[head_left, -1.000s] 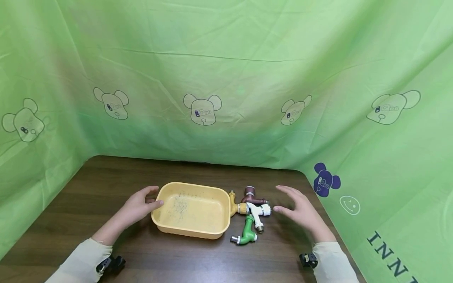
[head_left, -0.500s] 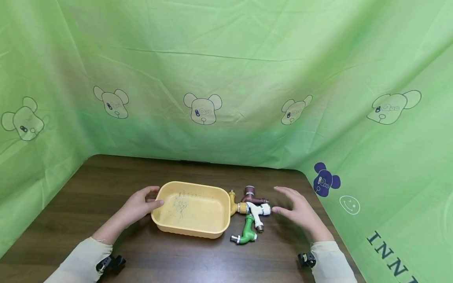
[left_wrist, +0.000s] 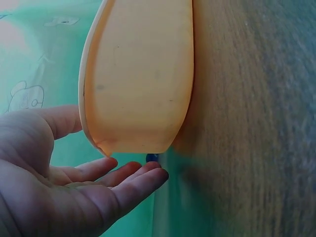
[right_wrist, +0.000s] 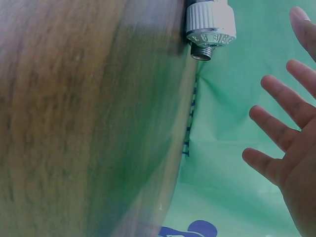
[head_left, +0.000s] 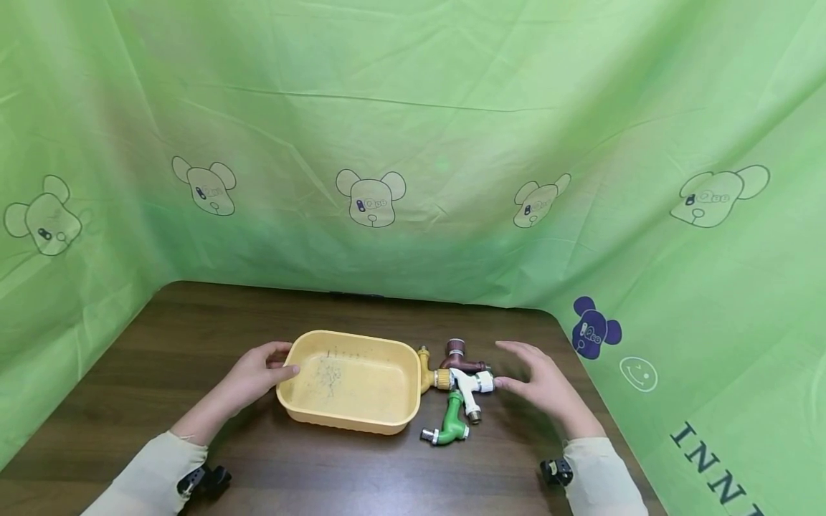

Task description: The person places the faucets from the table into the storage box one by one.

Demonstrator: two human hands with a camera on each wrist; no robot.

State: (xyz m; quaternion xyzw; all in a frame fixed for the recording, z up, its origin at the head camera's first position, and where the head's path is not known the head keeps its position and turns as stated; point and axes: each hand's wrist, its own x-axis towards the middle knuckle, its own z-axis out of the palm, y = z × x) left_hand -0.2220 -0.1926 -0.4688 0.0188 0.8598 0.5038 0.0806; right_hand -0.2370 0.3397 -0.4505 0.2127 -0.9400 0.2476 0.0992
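At the yellow tub (head_left: 368, 387): left hand (head_left: 254, 373), grip pinching its rim
White tap (head_left: 469, 385): beside it, right hand (head_left: 542, 383), grip released
Bench (head_left: 342, 473): yellow tap (head_left: 426, 374), green tap (head_left: 454, 424)

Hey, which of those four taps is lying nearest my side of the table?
The green tap; it lies lowest in the head view, while the white tap, yellow tap and dark red tap sit farther back.

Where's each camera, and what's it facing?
Head-worn: faces forward and down at the yellow rectangular plastic basin; left hand and right hand show.
Left wrist-worn: faces the basin's side; left hand shows.
Right wrist-worn: faces along the brown wooden table, towards a white ridged tap knob; right hand shows.
Head and left wrist both show the basin.
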